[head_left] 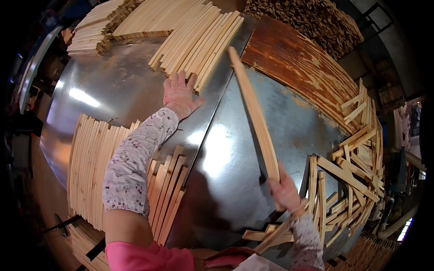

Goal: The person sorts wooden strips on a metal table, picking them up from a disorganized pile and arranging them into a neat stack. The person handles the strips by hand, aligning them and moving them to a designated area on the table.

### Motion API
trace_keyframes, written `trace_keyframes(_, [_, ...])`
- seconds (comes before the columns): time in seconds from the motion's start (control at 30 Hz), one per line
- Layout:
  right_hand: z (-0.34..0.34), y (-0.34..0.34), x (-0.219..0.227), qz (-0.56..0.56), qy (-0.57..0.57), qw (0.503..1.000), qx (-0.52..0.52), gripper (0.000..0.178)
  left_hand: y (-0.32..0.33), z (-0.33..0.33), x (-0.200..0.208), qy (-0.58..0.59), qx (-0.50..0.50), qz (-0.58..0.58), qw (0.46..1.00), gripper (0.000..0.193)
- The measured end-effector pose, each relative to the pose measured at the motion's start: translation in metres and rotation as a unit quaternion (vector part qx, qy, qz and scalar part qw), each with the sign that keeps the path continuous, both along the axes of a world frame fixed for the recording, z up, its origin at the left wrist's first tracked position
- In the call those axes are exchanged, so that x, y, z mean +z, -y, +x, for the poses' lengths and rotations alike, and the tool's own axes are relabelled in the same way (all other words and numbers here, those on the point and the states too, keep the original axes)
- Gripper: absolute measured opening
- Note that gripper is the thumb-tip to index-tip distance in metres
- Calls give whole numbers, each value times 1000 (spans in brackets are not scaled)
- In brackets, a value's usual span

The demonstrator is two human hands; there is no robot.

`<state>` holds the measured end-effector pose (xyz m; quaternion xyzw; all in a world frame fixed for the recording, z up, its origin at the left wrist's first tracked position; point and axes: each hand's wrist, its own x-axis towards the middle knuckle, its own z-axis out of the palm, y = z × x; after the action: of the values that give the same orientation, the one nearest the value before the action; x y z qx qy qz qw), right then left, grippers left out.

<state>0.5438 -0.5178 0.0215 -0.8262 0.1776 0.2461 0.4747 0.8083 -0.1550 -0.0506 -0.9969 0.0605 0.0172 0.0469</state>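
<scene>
Wooden strip [254,113] is in your right hand [285,192], slanting from the upper centre of the frame down to just right of centre. Your fingers are closed around it near its lower end, and a short piece pokes out below your fist. A dark shadow runs beside it on the metal tabletop [122,77]; whether its far end touches anything, you cannot tell from this view.

Your left hand [181,95] lies flat with fingers spread wide, above the centre of the frame, grasping nothing. Its fingertips meet the lower ends of a row of pale strips [199,43] at the top centre.

To the right of that row you have a worn reddish-brown board [294,63]. At the upper left sits a stacked bundle of strips [92,34]. Lower left, a second row of strips [92,167] lies side by side, and a few loose strips [169,192] fan out just right of your left forearm. On the right side of the frame, a jumbled heap of strips [350,174] lies crisscrossed.
</scene>
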Motion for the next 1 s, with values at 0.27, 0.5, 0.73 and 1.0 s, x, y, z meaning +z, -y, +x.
trace_keyframes(0.27, [109, -5, 3, 15, -11, 998, 57, 79, 7, 72, -20, 28, 106, -92, 990, 91])
trace_keyframes(0.5, [67, 16, -12, 268, -49, 958, -91, 71, 16, 64, 33, -19, 57, -163, 985, 78])
trace_keyframes(0.73, [-65, 12, -19, 349, -37, 900, -259, 63, 31, -139, 27, -104, -115, -434, 888, 51])
trace_keyframes(1.0, [-209, 30, -12, 90, 63, 979, -170, 32, 100, -462, -11, -260, -74, -560, 783, 41])
